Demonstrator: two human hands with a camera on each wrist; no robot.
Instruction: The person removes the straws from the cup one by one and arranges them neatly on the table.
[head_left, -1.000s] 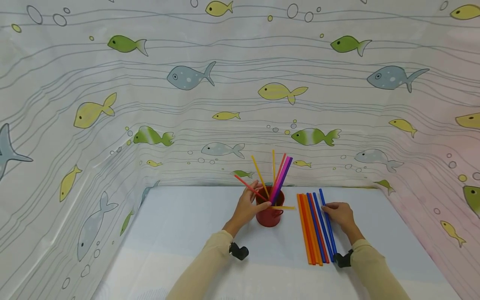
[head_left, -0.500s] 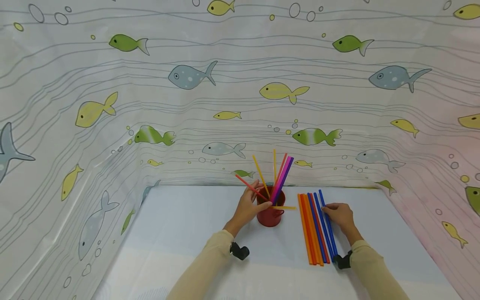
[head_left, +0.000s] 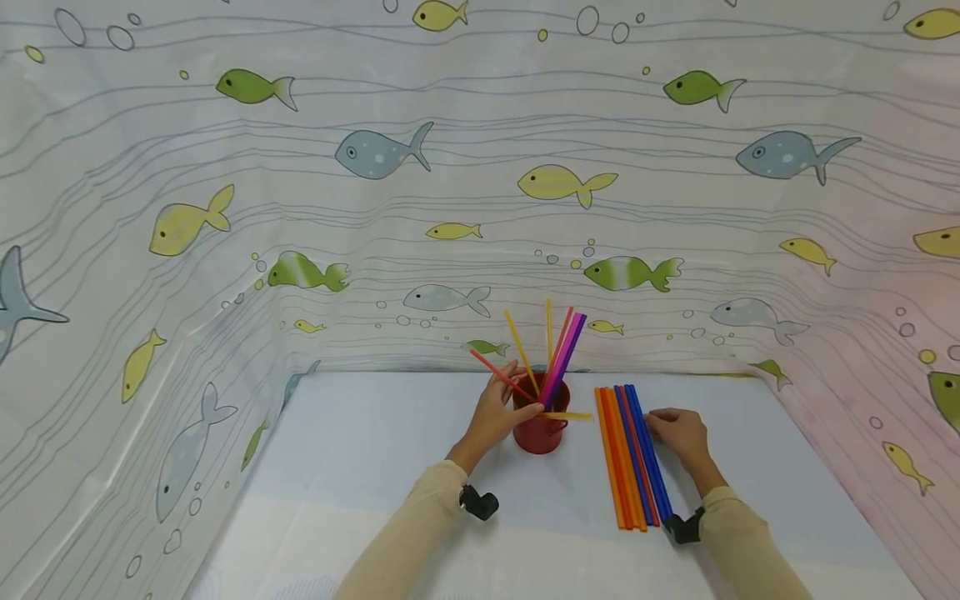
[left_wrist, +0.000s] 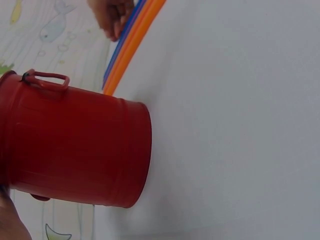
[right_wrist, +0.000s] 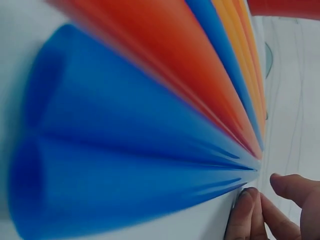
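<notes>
My left hand [head_left: 491,421] grips a small red metal pail [head_left: 536,437] by its upper part, with the thumb at the front of the rim and the other fingers on the far side. Straws in pink, purple, yellow and red [head_left: 564,354] lean out of the pail. One yellow straw [head_left: 572,415] juts sideways past my thumb. To the pail's right lies a row of straws: orange ones [head_left: 617,467], then blue and red, with two blue straws [head_left: 651,458] side by side at the right end. Beside these my right hand [head_left: 681,429] rests, thumb apart from its fingers [right_wrist: 245,215].
The white table [head_left: 360,450] spreads out left of the pail and in front of it. Fish-patterned sheeting [head_left: 450,267] rises behind the table and at both sides. A black wrist camera [head_left: 684,527] sits near the close ends of the straw row.
The rightmost blue straw has shifted left against its blue neighbour, and my right fingers are now apart from it. My left hand and the pail have stayed in place.
</notes>
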